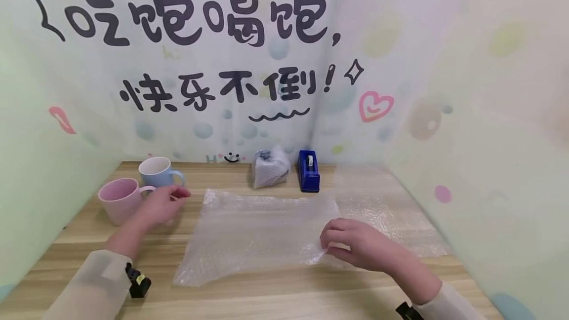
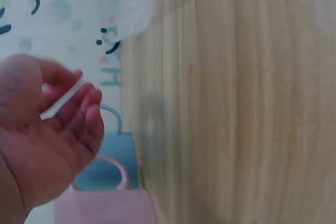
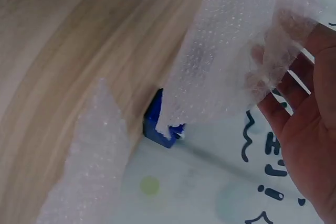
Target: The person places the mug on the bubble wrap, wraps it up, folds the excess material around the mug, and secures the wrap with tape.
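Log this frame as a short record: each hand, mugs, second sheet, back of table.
left hand: near the pink mug, nothing visibly held
right hand: holds bubble wrap near its right end
mugs: pink in front, blue mug behind
second sheet: on table, right side
back: wrapped bundle, left of tape dispenser

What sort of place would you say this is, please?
Probably a packing workspace, judging by the bubble wrap, the blue tape dispenser and the wrapped bundle on a wood-grain table.

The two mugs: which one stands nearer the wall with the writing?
The blue mug; the pink mug stands closer to the camera, farther from that wall.
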`<state>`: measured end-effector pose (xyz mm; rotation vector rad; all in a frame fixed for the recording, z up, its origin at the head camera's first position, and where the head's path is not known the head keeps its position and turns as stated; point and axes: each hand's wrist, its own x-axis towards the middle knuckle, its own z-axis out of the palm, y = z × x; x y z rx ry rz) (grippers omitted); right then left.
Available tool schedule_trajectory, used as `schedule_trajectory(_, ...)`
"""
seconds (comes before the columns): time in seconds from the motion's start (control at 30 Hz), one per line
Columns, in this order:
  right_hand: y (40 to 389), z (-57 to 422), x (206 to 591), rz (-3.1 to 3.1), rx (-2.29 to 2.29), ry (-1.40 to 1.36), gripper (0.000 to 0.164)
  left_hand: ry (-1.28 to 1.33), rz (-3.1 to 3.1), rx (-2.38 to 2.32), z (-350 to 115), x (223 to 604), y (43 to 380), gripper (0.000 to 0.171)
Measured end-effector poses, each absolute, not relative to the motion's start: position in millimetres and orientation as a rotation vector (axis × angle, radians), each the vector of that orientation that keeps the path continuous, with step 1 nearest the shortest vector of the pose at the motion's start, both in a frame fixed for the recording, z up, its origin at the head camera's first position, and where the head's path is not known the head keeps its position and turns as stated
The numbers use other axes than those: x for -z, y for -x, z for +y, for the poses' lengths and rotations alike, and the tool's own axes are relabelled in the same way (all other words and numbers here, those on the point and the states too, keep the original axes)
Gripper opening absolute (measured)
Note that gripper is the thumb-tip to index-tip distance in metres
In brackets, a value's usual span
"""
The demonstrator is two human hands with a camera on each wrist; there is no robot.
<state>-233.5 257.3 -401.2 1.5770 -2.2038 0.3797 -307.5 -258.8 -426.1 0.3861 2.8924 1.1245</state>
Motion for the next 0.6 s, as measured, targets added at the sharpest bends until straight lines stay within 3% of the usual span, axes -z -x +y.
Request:
schedule_trajectory(0.13, 240, 254, 417, -2.373, -0.356, -1.592, 0.023, -0.643, 2.795, -1.049, -238, 418, 294, 0.040)
schedule_trajectory(0.23, 242, 255, 420, -2.665, -0.438, -1.521, 0.019, -0.764, 2.725, -0.902, -223, 418, 285, 0.064)
schedule_trajectory(0.37, 254, 255, 420, -2.952, -0.607, -1.260, 0.037, -0.791, 2.717, -0.730, -212, 425, 280, 0.088)
schedule_trajectory(0.6, 285, 241, 428, -3.033, -0.402, -1.156, 0.065, -0.810, 2.786, -0.654, -204, 435, 280, 0.076)
